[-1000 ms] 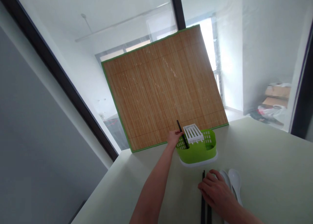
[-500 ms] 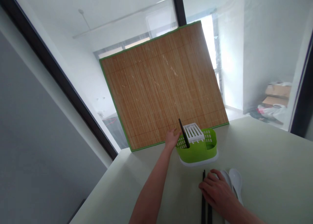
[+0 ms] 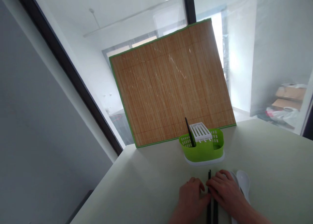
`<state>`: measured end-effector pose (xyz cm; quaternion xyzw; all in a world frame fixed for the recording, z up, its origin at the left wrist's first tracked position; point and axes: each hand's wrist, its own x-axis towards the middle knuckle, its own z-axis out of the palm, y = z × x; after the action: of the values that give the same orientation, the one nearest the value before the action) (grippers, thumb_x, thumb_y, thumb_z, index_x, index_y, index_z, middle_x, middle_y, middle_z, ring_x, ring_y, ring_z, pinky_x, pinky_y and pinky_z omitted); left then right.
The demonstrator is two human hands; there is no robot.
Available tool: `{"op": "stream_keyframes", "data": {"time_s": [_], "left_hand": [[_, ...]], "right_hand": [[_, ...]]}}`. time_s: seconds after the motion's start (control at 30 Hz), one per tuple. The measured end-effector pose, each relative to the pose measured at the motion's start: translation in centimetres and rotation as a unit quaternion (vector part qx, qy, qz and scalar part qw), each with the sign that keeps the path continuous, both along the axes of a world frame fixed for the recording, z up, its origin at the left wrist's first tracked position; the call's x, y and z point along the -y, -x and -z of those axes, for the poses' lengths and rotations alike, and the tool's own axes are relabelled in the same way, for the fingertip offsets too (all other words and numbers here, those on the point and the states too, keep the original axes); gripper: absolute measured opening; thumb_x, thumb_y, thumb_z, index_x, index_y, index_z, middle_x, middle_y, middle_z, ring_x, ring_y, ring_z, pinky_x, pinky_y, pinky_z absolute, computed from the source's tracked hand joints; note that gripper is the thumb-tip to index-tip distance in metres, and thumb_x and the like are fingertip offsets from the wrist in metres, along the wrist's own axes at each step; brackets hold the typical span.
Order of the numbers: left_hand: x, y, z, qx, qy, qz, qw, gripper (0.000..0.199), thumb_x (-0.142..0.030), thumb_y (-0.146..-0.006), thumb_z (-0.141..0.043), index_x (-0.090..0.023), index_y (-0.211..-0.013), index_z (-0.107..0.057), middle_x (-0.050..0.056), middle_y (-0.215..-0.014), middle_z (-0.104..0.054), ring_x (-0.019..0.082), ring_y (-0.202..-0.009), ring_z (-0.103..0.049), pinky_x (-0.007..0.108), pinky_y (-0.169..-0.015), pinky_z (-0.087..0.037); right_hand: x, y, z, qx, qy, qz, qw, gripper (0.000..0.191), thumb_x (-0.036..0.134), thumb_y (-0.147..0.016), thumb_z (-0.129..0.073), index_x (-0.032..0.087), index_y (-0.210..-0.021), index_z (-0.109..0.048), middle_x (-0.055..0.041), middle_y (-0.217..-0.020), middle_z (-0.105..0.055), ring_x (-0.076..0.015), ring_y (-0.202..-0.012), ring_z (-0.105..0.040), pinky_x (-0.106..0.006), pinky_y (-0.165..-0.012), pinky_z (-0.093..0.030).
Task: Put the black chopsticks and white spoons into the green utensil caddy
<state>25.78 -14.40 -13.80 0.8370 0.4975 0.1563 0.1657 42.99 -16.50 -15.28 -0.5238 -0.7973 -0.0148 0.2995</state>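
Both hands are low over the pale table (image 3: 151,178), close together at the loose black chopsticks (image 3: 209,214), which lie lengthwise just in front of the green basket (image 3: 204,154). Here's the left hand (image 3: 192,196), half open, fingers curled, thumb reaching the sticks from their left side; whether it has a grip, I can't tell. Across from it, the right hand (image 3: 226,191) arches over with bent fingers, fingertips at the same chopsticks, and its hold can't be made out either. Tucked just beside and partly under that right hand, white spoons (image 3: 244,181) lie with their bowls pointing toward the far side. Up at the basket, on its white base (image 3: 205,162), more black chopsticks (image 3: 189,132) lean upright in the left compartment, right beside the white slatted rack (image 3: 201,131). Behind it all stands a green-edged brown mat (image 3: 171,83).
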Motion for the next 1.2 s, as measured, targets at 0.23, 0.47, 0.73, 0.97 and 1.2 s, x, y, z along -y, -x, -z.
{"op": "stream_keyframes", "data": {"time_s": [0.23,0.47,0.73,0.97,1.2], "left_hand": [[1.6,-1.3,0.3,-0.129,0.024,-0.002,0.991,0.031,-0.039,-0.071,-0.061,-0.017,-0.094,-0.064,0.007,-0.086,-0.066,0.025,-0.081,-0.063,0.035,-0.073,-0.048],[1.2,-1.8,-0.3,-0.231,-0.026,-0.083,0.969,0.026,-0.003,-0.079,-0.044,-0.008,-0.094,-0.065,0.017,-0.09,-0.065,0.027,-0.085,-0.064,0.035,-0.068,-0.049],[1.3,-2.2,1.1,-0.242,-0.084,-0.069,0.964,0.028,0.0,-0.081,-0.043,-0.005,-0.089,-0.069,0.02,-0.083,-0.065,0.028,-0.082,-0.061,0.035,-0.067,-0.046],[1.2,-1.7,-0.1,-0.204,-0.04,-0.08,0.975,0.035,0.005,-0.077,-0.039,-0.006,-0.088,-0.071,0.021,-0.082,-0.066,0.029,-0.082,-0.064,0.036,-0.066,-0.047],[0.4,1.4,-2.9,-0.088,0.015,-0.021,0.996,0.016,-0.022,-0.071,-0.057,-0.015,-0.073,-0.072,0.009,-0.07,-0.069,0.025,-0.07,-0.065,0.033,-0.066,-0.048]], "right_hand": [[-0.1,-0.4,0.3,-0.013,-0.019,0.002,1.0,0.016,0.016,-0.084,-0.051,0.026,-0.083,-0.064,0.0009,-0.074,-0.065,-0.0206,-0.079,-0.054,-0.041,-0.086,-0.028],[0.1,-0.2,0.1,-0.007,-0.019,-0.006,1.0,0.019,0.016,-0.085,-0.048,0.026,-0.083,-0.064,0.0012,-0.073,-0.064,-0.0199,-0.077,-0.054,-0.041,-0.086,-0.028],[-0.1,-0.4,0.5,0.001,-0.026,-0.01,1.0,0.019,0.015,-0.085,-0.048,0.026,-0.084,-0.063,0.0014,-0.074,-0.065,-0.0197,-0.076,-0.055,-0.042,-0.087,-0.028],[-0.2,-0.7,0.5,0.013,-0.049,-0.009,0.999,0.017,0.017,-0.085,-0.049,0.026,-0.084,-0.063,0.0018,-0.071,-0.064,-0.0185,-0.074,-0.056,-0.04,-0.086,-0.029],[-0.1,-1.0,-0.5,-0.013,-0.044,-0.004,0.999,0.016,0.021,-0.089,-0.046,0.024,-0.086,-0.062,-0.001,-0.079,-0.066,-0.0192,-0.077,-0.057,-0.039,-0.083,-0.033]]}}
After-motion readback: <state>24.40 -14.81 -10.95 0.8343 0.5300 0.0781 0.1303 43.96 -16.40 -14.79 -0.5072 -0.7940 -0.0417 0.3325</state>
